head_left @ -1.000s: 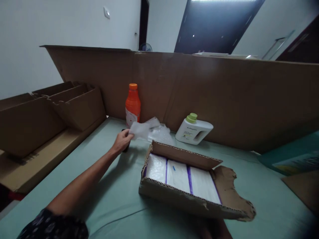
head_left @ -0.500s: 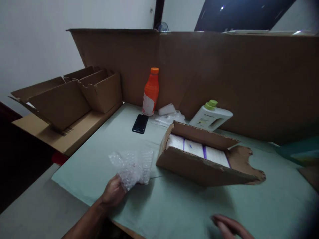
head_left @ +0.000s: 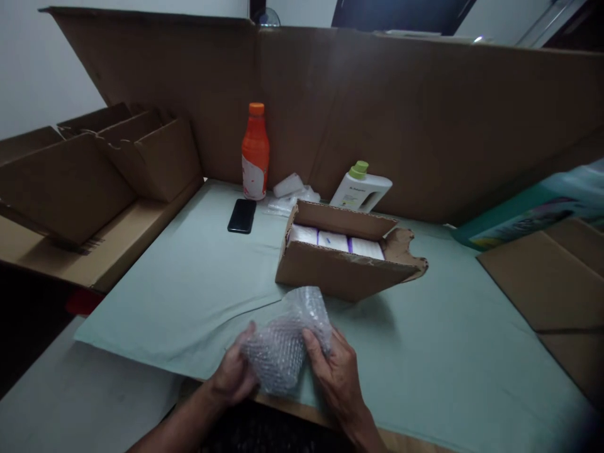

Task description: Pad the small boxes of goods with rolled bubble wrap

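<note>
Left hand (head_left: 234, 372) and right hand (head_left: 336, 370) both gripped a crumpled sheet of clear bubble wrap (head_left: 287, 340), fingers curled onto its two sides, at the near edge of the pale green table cover (head_left: 198, 283). Just beyond it stood an open brown cardboard box (head_left: 337, 272) holding white packets (head_left: 333, 241); a black phone (head_left: 242, 216) lay far left.

No text can be read — the label on the white bottle (head_left: 359, 188) is too small.

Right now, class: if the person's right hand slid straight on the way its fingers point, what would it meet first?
Probably the crumpled clear bubble wrap that the right hand already touches; beyond it, the open brown cardboard box.
</note>
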Tool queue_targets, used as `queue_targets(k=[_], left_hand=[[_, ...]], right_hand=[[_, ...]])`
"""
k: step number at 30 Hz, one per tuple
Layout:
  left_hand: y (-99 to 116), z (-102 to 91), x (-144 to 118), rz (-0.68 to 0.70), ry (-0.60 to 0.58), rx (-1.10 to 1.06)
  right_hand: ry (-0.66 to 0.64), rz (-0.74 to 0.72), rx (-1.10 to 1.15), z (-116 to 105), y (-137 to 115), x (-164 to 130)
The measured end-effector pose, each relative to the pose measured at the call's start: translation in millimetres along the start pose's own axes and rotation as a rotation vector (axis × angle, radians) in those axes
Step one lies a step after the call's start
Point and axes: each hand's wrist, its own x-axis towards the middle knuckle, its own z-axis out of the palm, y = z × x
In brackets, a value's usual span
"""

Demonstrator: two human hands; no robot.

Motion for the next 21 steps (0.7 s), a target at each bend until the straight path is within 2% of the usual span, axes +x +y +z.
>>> queue_targets(k=[2, 4, 6, 8, 11, 13, 15, 18, 21], left_hand=[[11, 5.2, -3, -0.004, -0.071, -0.073], [17, 7.8, -5, 0.044, -0.042, 0.033], [17, 6.9, -5, 0.081, 0.122, 0.264], [20, 2.6, -2, 0.096, 0.307, 0.490], [31, -6.8, 7, 0.195, 0.460, 0.757], [38, -11.9, 17, 0.315, 0.504, 1.001], [40, -15.3, 28, 0.433, 0.514, 1.300], [37, -19.5, 41, 0.538, 0.495, 1.707], [40, -25.8, 44, 0.638, 0.558, 1.922]], right_hand=[[0.100, 0.041, -0.058, -3, 5, -3], [0.122, 0.073, -0.063, -3, 7, -8], [0.062, 0.124, 0.043, -3, 9, -13], [0.036, 0.257, 0.205, -7, 14, -18], [0.160, 0.462, 0.310, -24, 31, -23], [0.252, 0.480, 0.215, -38, 47, -26], [0.279, 0.443, 0.021, -47, 62, -30], [0.226, 0.354, -0.310, -54, 80, -39], [0.196, 0.287, -0.544, -64, 92, -46]])
